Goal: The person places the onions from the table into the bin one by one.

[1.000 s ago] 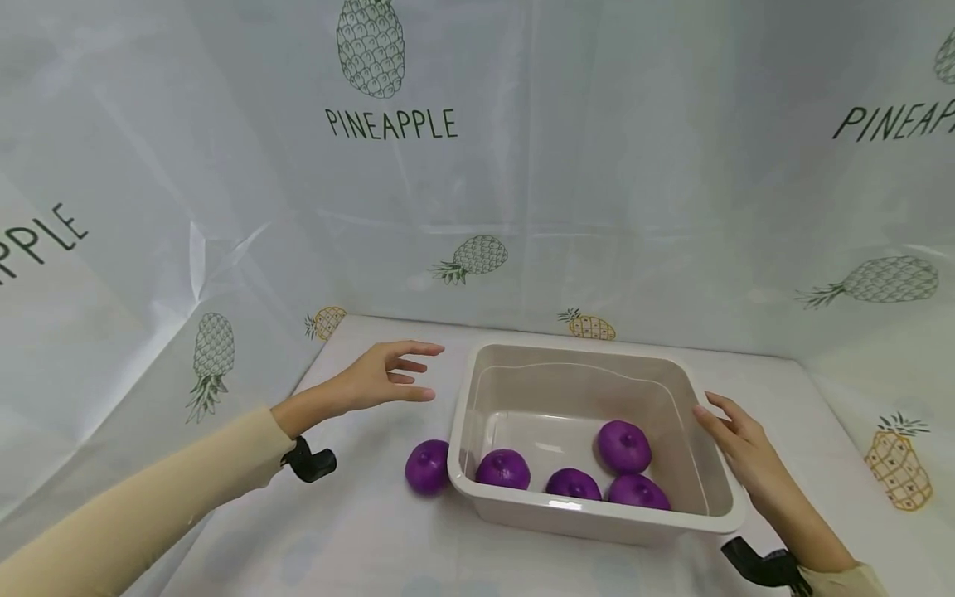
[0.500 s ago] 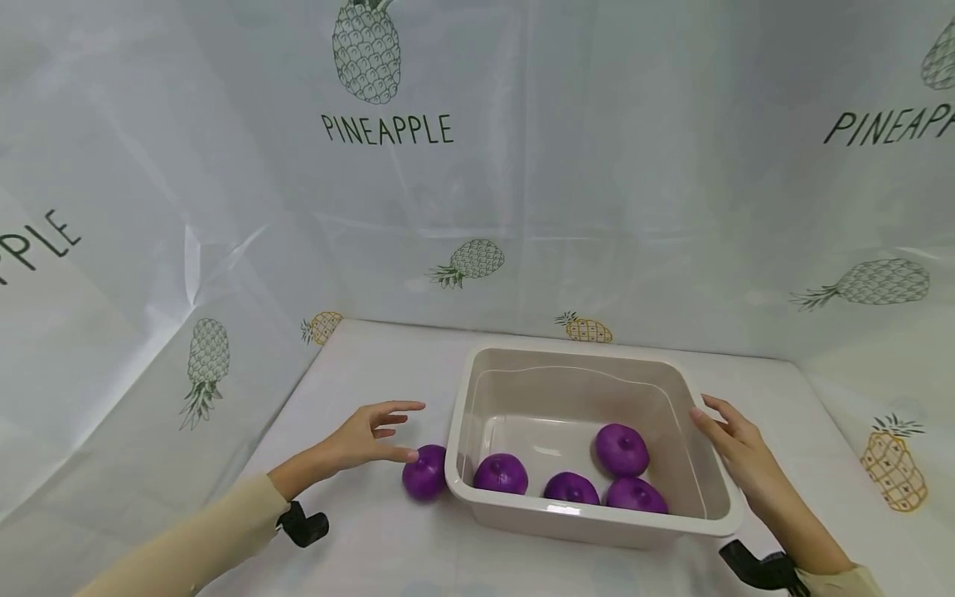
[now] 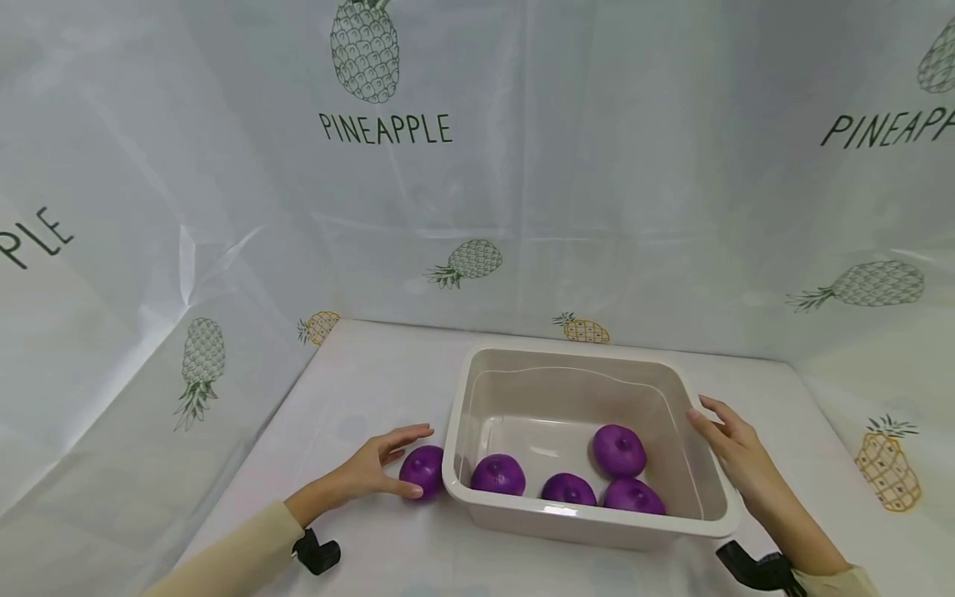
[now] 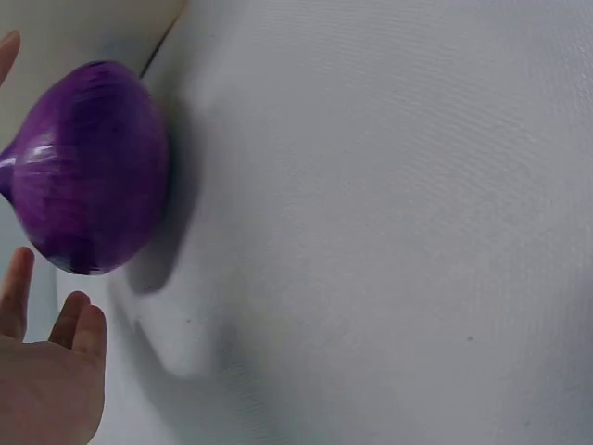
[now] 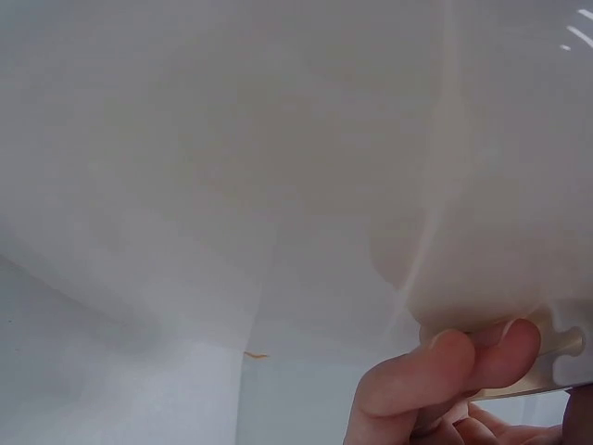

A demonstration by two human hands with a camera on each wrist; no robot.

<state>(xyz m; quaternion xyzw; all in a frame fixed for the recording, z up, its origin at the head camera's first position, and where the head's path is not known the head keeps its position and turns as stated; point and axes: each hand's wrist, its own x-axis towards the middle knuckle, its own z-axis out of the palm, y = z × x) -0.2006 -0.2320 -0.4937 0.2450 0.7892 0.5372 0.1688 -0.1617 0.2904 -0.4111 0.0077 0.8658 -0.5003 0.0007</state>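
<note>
A purple onion (image 3: 422,471) sits on the white-covered table, just left of a beige plastic bin (image 3: 457,435). My left hand (image 3: 366,469) is beside this onion, thumb at its near side and fingers at its far side. In the left wrist view, a gap shows between the fingers (image 4: 17,292) and the onion (image 4: 97,176), which has a pointed tip. My right hand (image 3: 746,454) holds the bin's right rim, thumb on top. Curled fingers (image 5: 417,385) lie under the rim in the right wrist view. Several more onions (image 3: 619,450) lie inside the bin, mostly toward its near wall.
A pale sheet (image 3: 634,166) printed with pineapples hangs behind the table and along its sides. The white tabletop (image 3: 388,365) extends left of the bin and behind it. Black wrist mounts (image 3: 317,553) sit on both wrists.
My left hand has come down and toward me, from above the table beyond the onion to beside it. The right hand stays on the bin rim. The onions have not moved.
</note>
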